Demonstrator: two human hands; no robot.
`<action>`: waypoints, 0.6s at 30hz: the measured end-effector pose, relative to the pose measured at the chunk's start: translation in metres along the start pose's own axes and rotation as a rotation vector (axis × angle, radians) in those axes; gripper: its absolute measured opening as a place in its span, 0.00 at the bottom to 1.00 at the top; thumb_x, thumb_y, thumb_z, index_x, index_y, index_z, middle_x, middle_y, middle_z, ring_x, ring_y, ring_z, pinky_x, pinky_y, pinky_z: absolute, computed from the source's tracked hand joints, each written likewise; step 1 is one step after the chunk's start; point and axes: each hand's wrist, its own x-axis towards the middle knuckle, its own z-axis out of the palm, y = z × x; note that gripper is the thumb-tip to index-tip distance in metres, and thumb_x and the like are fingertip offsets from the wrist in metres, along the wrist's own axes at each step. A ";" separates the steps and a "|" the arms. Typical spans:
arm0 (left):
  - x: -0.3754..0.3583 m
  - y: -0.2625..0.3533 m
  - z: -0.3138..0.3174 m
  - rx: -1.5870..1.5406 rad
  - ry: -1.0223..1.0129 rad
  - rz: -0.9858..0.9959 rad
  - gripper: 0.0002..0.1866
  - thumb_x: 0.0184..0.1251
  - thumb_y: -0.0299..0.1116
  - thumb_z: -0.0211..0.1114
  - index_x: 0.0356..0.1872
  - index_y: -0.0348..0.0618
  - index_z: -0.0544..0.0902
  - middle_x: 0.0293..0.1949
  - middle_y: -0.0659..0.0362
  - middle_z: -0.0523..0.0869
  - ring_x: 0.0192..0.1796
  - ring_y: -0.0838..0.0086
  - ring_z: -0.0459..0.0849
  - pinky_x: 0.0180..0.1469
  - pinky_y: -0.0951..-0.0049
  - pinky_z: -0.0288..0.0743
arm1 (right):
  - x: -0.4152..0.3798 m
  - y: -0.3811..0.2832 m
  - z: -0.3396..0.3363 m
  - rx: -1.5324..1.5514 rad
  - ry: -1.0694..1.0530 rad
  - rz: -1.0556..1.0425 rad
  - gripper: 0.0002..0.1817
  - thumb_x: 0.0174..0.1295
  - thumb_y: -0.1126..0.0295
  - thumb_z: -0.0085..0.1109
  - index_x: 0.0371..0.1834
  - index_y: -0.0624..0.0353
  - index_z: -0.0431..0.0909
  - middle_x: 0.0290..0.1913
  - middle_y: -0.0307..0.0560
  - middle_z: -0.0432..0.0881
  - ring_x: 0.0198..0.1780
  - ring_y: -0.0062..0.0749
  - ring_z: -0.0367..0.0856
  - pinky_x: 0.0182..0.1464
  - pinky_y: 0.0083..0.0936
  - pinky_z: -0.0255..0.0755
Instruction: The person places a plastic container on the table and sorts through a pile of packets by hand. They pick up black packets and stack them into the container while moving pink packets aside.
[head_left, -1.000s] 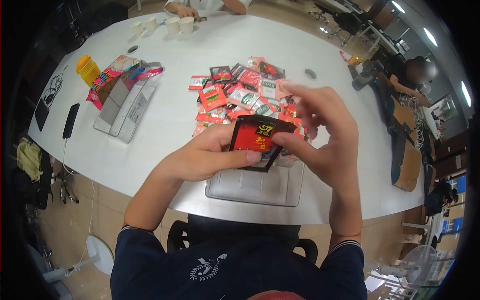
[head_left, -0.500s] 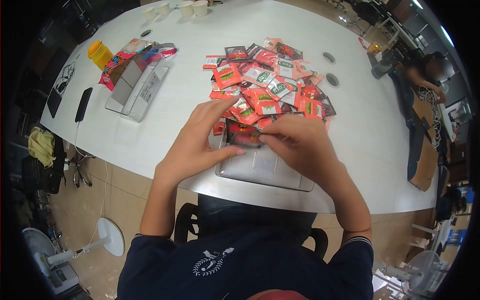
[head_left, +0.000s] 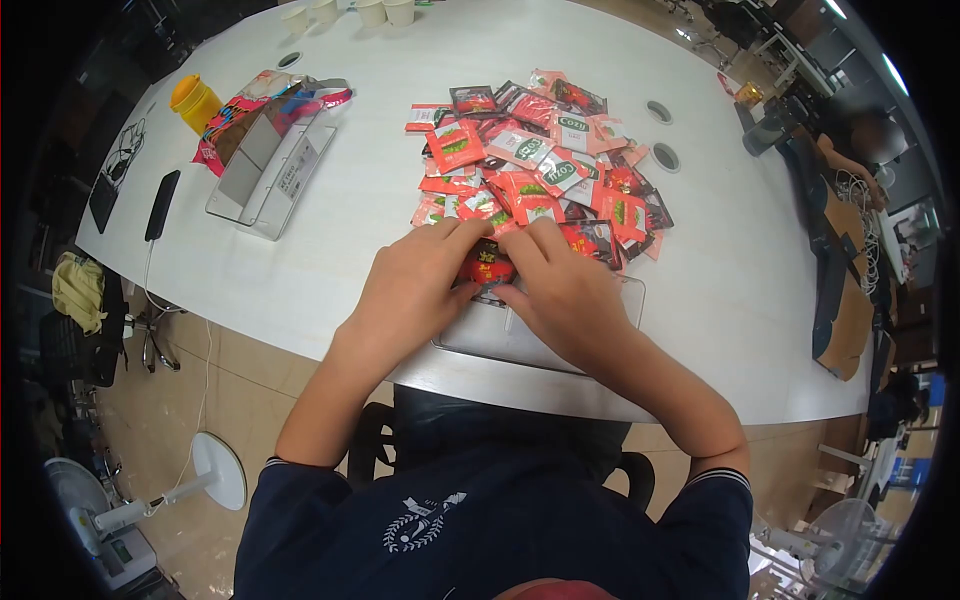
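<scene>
Between my two hands is a black-and-red packet (head_left: 488, 266), held over a clear plastic tray (head_left: 500, 345) at the table's near edge. My left hand (head_left: 418, 280) is closed on the packet's left side. On its right side, my right hand (head_left: 562, 290) grips it with thumb and fingers. Just beyond my fingertips lies a loose heap of small sachets (head_left: 540, 150), mostly red and pink, some black, several marked "Cozy". My hands hide part of the tray and the packet's edges.
To the left stand a clear divided holder (head_left: 270, 190), a colourful bag (head_left: 250, 110), a yellow container (head_left: 195, 100) and a phone (head_left: 163, 205). Paper cups (head_left: 370, 12) are at the far edge. Another person sits at the right beside cardboard (head_left: 850, 300).
My left hand has closed from an open spread onto the black-and-red packet. My right hand has moved left, and both hands now meet around it.
</scene>
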 end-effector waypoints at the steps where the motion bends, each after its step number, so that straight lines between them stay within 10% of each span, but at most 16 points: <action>1: 0.001 0.002 0.000 0.013 -0.012 -0.016 0.35 0.55 0.25 0.80 0.68 0.46 0.79 0.50 0.52 0.88 0.51 0.55 0.87 0.54 0.59 0.82 | 0.002 -0.001 -0.005 -0.063 -0.034 0.021 0.31 0.52 0.67 0.83 0.60 0.56 0.78 0.52 0.46 0.79 0.42 0.39 0.84 0.39 0.32 0.77; 7: 0.004 0.006 0.005 0.020 0.030 -0.026 0.39 0.55 0.23 0.78 0.72 0.47 0.75 0.46 0.51 0.89 0.48 0.52 0.88 0.51 0.57 0.82 | 0.006 0.014 0.016 -0.195 0.011 -0.019 0.50 0.47 0.62 0.86 0.74 0.60 0.68 0.51 0.47 0.81 0.45 0.43 0.84 0.54 0.39 0.71; 13: 0.007 0.007 0.006 0.000 -0.001 -0.064 0.43 0.53 0.19 0.73 0.75 0.43 0.70 0.47 0.47 0.87 0.47 0.50 0.89 0.46 0.53 0.84 | 0.008 0.015 0.024 -0.156 -0.218 0.185 0.53 0.50 0.62 0.85 0.78 0.65 0.64 0.45 0.50 0.86 0.46 0.42 0.86 0.56 0.38 0.70; 18: 0.009 0.003 0.011 0.050 0.025 -0.091 0.39 0.55 0.20 0.76 0.72 0.45 0.75 0.50 0.47 0.90 0.47 0.53 0.91 0.48 0.57 0.85 | 0.009 0.021 -0.010 -0.037 0.017 0.030 0.44 0.53 0.63 0.84 0.73 0.61 0.72 0.44 0.50 0.87 0.43 0.42 0.86 0.53 0.35 0.74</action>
